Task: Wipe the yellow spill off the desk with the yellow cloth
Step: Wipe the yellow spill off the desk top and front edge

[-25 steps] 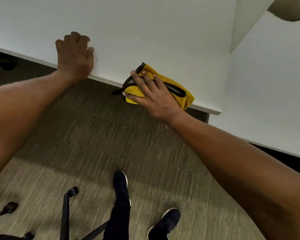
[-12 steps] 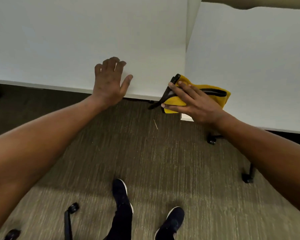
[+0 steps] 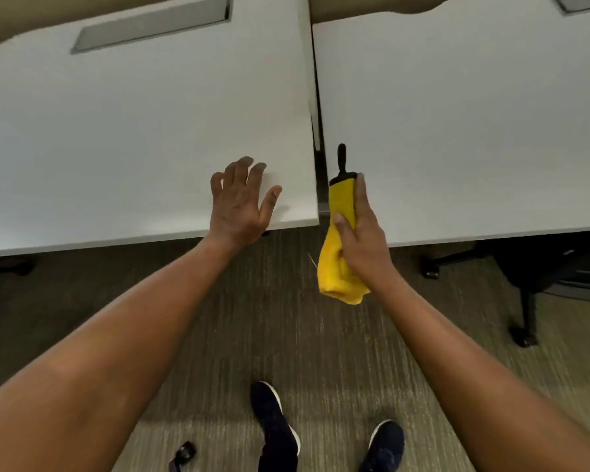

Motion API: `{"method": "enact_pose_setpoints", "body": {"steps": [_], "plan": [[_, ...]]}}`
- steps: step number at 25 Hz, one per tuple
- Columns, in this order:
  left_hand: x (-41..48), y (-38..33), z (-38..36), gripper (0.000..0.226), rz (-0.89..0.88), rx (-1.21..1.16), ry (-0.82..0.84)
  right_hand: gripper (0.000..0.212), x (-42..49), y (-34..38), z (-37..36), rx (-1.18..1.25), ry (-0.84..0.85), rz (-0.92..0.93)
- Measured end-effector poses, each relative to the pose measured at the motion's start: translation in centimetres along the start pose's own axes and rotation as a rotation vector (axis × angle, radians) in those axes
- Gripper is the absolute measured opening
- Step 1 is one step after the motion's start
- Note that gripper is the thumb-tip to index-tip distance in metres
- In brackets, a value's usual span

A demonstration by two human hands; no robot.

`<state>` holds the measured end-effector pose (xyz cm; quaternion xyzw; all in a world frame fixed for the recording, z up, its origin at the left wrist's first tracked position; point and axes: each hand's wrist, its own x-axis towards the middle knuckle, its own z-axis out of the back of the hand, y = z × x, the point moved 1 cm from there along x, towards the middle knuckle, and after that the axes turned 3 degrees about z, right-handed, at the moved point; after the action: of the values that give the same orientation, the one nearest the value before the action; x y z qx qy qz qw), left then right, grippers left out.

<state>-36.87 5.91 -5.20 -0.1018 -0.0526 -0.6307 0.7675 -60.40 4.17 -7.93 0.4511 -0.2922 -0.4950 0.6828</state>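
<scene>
My right hand [image 3: 360, 240] grips the yellow cloth [image 3: 338, 267], which has a black edge and a black loop at its top. The cloth hangs upright, lifted off the desk, in front of the near edge of the right white desk [image 3: 474, 131] and beside the gap between the two desks. My left hand [image 3: 241, 204] rests flat with fingers spread on the near right corner of the left white desk [image 3: 133, 131]. I see no yellow spill on either desk surface.
A grey cable hatch [image 3: 154, 22] sits at the back of the left desk; another hatch [image 3: 579, 1] shows at the right desk's back corner. A black chair base [image 3: 525, 284] stands under the right desk. My dark shoes [image 3: 276, 427] stand on grey carpet.
The cloth was pressed flat at the desk edge; now my right hand has lifted it off and holds it upright. The view has tilted up, showing more of both desks.
</scene>
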Motion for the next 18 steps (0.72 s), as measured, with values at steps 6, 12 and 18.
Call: {"method": "enact_pose_setpoints", "body": {"steps": [6,12,18], "plan": [[0.3,0.4,-1.0,0.059,0.019,0.052,-0.028,0.056,2.0,2.5,-5.0,0.106,-0.015,-0.308],[0.6,0.5,-1.4,0.063,0.000,0.041,-0.069,0.049,10.8,3.4,-3.9,-0.144,-0.008,-0.280],[0.6,1.0,-2.2,0.062,-0.003,0.039,-0.083,0.051,21.4,5.0,-3.8,-0.032,-0.048,-0.361]]}}
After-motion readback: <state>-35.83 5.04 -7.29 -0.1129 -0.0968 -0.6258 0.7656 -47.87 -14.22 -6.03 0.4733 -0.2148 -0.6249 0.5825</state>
